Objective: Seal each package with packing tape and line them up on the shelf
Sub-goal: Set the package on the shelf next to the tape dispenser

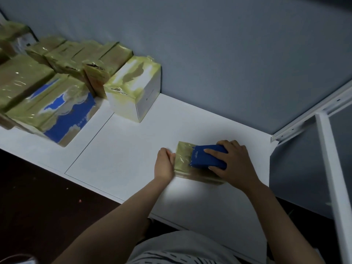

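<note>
The package (183, 159) I'm taping lies near the right end of the shelf (123, 149), a little in from its front edge, with yellowish tape over what shows of it. My left hand (164, 165) clasps its left end to steady it. My right hand (235, 163) is clamped on the blue tape dispenser (206, 158), pressed onto the package's top. This 1 looks nearly sealed, not yet lined up. At the shelf's back left, taped packages (76, 58) stand along the wall, a white box (133, 86) ending the line.
</note>
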